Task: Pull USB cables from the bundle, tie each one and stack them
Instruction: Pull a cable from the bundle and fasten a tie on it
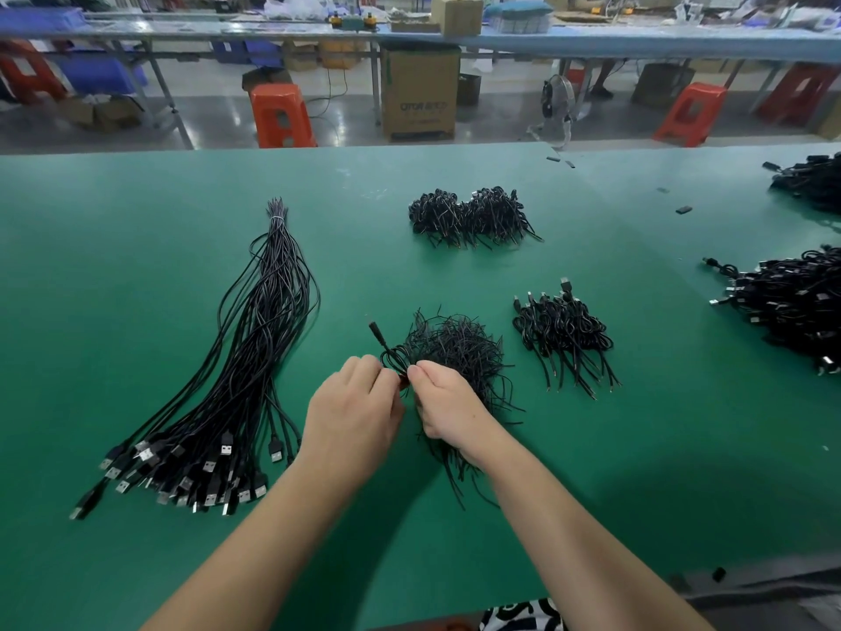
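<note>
Both forearms are reaching in from the bottom of the frame, and the left hand (352, 405) and right hand (443, 398) are meeting at centre, fingers curling and pinching one thin black USB cable (387, 352) between them, its looped end poking out just above the fingertips. One long tied bundle of black USB cables (255, 357) is lying at left on the green table mat (136, 266). Three small piles of coiled cables (473, 216) are sitting mid-frame, and two larger heaps (796, 307) are crowding the right edge.

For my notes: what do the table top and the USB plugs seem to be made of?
Table top: likely a green rubber or vinyl mat; matte, smooth, with soft glare. USB plugs: shiny metal shells, silvery, in black moulded plastic housings.
</note>
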A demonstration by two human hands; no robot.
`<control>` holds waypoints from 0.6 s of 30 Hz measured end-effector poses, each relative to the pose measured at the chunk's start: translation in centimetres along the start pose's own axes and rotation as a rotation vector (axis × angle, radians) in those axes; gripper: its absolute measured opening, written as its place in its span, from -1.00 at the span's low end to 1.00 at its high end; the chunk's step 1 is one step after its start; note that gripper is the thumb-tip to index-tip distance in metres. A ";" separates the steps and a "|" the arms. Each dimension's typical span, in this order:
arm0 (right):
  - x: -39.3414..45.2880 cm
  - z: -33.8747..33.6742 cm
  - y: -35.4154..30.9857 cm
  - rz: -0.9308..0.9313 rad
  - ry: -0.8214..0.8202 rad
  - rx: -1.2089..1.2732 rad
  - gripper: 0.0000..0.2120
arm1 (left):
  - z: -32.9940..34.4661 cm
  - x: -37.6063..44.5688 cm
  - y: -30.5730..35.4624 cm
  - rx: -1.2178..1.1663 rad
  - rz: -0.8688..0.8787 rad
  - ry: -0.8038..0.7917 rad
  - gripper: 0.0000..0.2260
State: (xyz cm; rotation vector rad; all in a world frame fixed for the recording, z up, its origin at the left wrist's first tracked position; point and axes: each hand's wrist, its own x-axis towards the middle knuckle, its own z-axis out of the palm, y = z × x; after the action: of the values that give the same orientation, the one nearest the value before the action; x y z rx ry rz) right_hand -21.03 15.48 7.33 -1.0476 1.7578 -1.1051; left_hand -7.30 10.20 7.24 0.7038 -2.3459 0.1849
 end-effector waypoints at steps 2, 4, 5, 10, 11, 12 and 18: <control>-0.1 -0.5 -0.1 0.080 -0.075 0.139 -0.69 | -0.3 0.2 -0.6 0.017 0.136 0.014 -0.97; -0.4 -1.0 -0.2 0.118 -0.176 0.199 -0.71 | -0.9 0.5 -1.0 0.004 0.251 0.026 -0.87; -0.6 -1.1 -0.3 0.117 -0.227 0.226 -0.69 | -1.1 0.7 -1.1 -0.034 0.272 0.029 -0.84; -1.0 -1.2 -1.1 0.082 -0.356 0.345 -0.72 | -1.8 1.6 -1.4 -0.231 0.106 0.001 -0.86; -1.0 -1.1 -1.1 0.078 -0.371 0.355 -0.70 | -1.9 1.7 -1.4 -0.265 0.052 -0.008 -0.86; -1.1 -1.0 -1.0 0.071 -0.382 0.360 -0.67 | -2.0 1.7 -1.3 -0.302 0.000 -0.017 -0.86; -1.5 0.0 -0.4 -0.033 -0.260 0.268 -0.72 | -2.5 1.9 -0.2 -0.552 -0.377 -0.059 -0.87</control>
State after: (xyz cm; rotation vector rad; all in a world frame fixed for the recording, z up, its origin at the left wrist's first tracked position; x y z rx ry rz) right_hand -20.43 16.77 8.04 -1.0066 1.3516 -1.1330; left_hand -7.01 9.95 10.37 0.8492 -2.1177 -0.6301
